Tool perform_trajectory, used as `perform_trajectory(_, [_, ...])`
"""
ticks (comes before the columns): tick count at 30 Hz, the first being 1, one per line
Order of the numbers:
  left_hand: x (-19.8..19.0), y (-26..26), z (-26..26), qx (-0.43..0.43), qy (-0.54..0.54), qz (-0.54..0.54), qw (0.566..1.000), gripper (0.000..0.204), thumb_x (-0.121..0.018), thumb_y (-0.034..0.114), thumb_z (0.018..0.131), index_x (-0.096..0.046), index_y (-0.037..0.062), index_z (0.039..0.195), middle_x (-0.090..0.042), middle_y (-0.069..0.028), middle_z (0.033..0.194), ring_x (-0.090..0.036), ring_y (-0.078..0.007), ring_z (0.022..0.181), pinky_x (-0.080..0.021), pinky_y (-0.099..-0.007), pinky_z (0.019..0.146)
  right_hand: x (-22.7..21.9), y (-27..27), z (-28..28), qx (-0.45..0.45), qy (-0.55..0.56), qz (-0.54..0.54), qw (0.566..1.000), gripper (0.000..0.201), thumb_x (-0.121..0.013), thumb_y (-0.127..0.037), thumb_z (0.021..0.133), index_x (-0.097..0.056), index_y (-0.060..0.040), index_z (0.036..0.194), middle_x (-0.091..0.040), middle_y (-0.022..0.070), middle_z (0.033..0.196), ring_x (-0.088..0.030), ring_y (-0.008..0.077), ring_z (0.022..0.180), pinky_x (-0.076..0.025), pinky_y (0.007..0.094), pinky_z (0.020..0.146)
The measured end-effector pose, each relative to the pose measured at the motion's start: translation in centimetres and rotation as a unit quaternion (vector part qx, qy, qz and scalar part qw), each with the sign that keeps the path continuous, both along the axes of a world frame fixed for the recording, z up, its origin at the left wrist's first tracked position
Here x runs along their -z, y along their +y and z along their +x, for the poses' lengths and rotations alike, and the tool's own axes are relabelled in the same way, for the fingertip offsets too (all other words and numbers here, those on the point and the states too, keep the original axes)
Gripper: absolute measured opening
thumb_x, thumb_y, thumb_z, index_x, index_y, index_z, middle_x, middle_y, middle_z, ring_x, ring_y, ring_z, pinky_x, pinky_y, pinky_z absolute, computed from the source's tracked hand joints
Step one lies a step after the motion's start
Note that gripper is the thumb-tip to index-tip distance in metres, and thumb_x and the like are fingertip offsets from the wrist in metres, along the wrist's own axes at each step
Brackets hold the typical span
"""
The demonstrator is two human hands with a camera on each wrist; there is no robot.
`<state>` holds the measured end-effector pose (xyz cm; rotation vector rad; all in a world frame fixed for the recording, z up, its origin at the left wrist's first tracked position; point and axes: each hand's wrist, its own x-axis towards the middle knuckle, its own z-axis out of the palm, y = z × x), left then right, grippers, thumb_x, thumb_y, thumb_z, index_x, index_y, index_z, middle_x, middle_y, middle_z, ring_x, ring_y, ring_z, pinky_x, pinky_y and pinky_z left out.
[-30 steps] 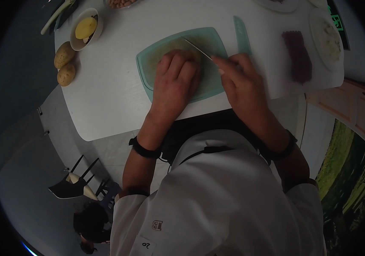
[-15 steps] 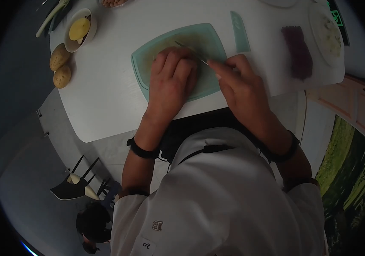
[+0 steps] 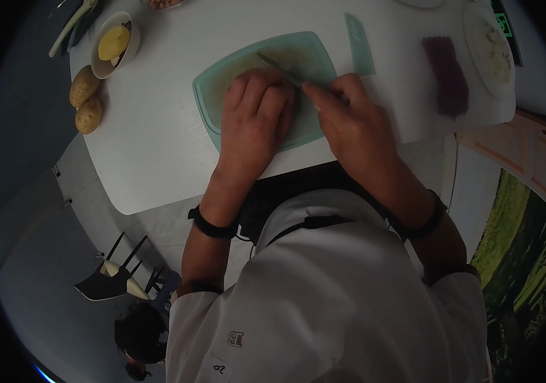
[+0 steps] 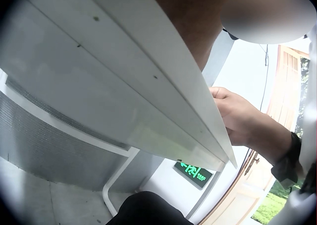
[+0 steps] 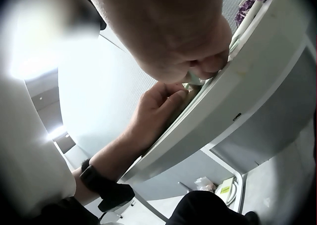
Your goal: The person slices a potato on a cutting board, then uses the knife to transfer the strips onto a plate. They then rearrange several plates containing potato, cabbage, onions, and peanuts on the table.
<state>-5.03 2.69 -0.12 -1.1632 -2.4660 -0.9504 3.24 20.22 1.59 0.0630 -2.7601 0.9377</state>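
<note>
- Right hand (image 3: 356, 118) grips knife (image 3: 281, 69), blade just beside left hand (image 3: 254, 118), likely for control.
- Left hand curls over mostly hidden food piece (image 5: 194, 91) on cutting board (image 3: 316, 59), probably steadying it; board presumably protects counter (image 3: 151, 127).

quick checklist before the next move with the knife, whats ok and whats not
1. Knife held: ok, in the right hand.
2. Blade over the cutting board: ok.
3. Left hand steadying the food: cannot tell, the hand hides what lies beneath.
4. Left fingers safe from the edge: cannot tell, the blade runs close beside them and fingertips are hidden.
5. Green knife cover out of the way: ok, on the table apart from the board.
6. Whole potatoes off the board: ok.
</note>
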Motion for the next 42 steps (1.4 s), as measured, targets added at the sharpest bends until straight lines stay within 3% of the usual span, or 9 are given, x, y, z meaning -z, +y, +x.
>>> perform_trajectory(5, [-0.2, 0.0, 0.0, 0.0, 0.001, 0.001, 1.0, 0.027, -0.077, -0.001, 0.075, -0.063, 0.0084, 0.096, -0.065, -0.0069, 0.112, -0.061, -0.0305, 0.107, -0.05, -0.042, 0.092, -0.2, 0.0, 0.3, 0.01, 0.01, -0.064, 0.998, 0.037, -0.068, 0.006, 0.09, -0.073, -0.0072, 0.124, -0.061, 0.0107, 0.103, -0.07, 0.0265, 0.076, -0.058, 0.039, 0.065])
perform_trajectory(11, [-0.2, 0.0, 0.1, 0.001, -0.003, 0.004, 1.0, 0.028, -0.077, -0.003, 0.074, -0.063, 0.008, 0.095, -0.065, -0.0071, 0.11, -0.061, -0.0304, 0.107, -0.05, -0.0419, 0.091, -0.5, 0.6, 1.0, -0.01, 0.027, -0.037, 0.999, 0.035, -0.073, 0.002, 0.087, -0.073, -0.0056, 0.121, -0.057, 0.0095, 0.099, -0.069, 0.0223, 0.074, -0.059, 0.0347, 0.057])
perform_trajectory(14, [-0.3, 0.0, 0.1, -0.001, -0.006, 0.006, 1.0, 0.028, -0.078, -0.003, 0.074, -0.063, 0.0079, 0.095, -0.065, -0.0071, 0.11, -0.061, -0.0305, 0.107, -0.05, -0.0421, 0.09, -1.0, 0.5, 1.1, 0.005, -0.009, -0.073, 0.997, 0.038, -0.067, 0.009, 0.089, -0.073, -0.0049, 0.124, -0.061, 0.0114, 0.102, -0.069, 0.0258, 0.075, -0.058, 0.0376, 0.064])
perform_trajectory(29, [-0.3, 0.1, 0.2, 0.002, -0.003, 0.007, 1.0, 0.028, -0.078, -0.003, 0.075, -0.063, 0.007, 0.096, -0.065, -0.0076, 0.11, -0.061, -0.0313, 0.108, -0.051, -0.0424, 0.091, -0.2, 0.2, 0.2, -0.002, -0.013, -0.026, 1.0, 0.035, -0.067, 0.005, 0.091, -0.072, -0.0058, 0.124, -0.06, 0.0119, 0.101, -0.07, 0.0277, 0.077, -0.06, 0.0391, 0.065])
perform_trajectory(33, [-0.3, 0.0, 0.1, 0.001, 0.0, 0.008, 1.0, 0.028, -0.077, -0.004, 0.075, -0.063, 0.007, 0.096, -0.064, -0.0077, 0.11, -0.061, -0.0316, 0.107, -0.051, -0.0425, 0.091, -0.2, 0.5, 0.4, 0.005, -0.01, -0.054, 0.998, 0.036, -0.067, 0.006, 0.091, -0.072, -0.006, 0.125, -0.061, 0.0119, 0.101, -0.07, 0.0273, 0.077, -0.059, 0.0385, 0.065])
perform_trajectory(36, [-0.2, -0.1, 0.1, 0.002, -0.001, 0.007, 1.0, 0.028, -0.077, -0.004, 0.074, -0.062, 0.0071, 0.096, -0.064, -0.0078, 0.109, -0.061, -0.0318, 0.107, -0.051, -0.0427, 0.091, -0.6, 0.7, 1.1, -0.006, 0.026, -0.06, 0.998, 0.031, -0.073, -0.001, 0.089, -0.073, -0.0055, 0.12, -0.058, 0.0101, 0.099, -0.069, 0.0245, 0.073, -0.059, 0.0366, 0.058])
perform_trajectory(42, [-0.1, -0.1, 0.1, 0.002, -0.001, 0.01, 1.0, 0.03, -0.078, -0.004, 0.074, -0.062, 0.0075, 0.097, -0.064, -0.0077, 0.109, -0.061, -0.0319, 0.106, -0.051, -0.043, 0.091, -1.6, 0.8, 1.3, 0.002, -0.025, -0.087, 0.996, 0.035, -0.067, 0.007, 0.091, -0.074, -0.0046, 0.122, -0.061, 0.0124, 0.101, -0.071, 0.0267, 0.078, -0.058, 0.0376, 0.066])
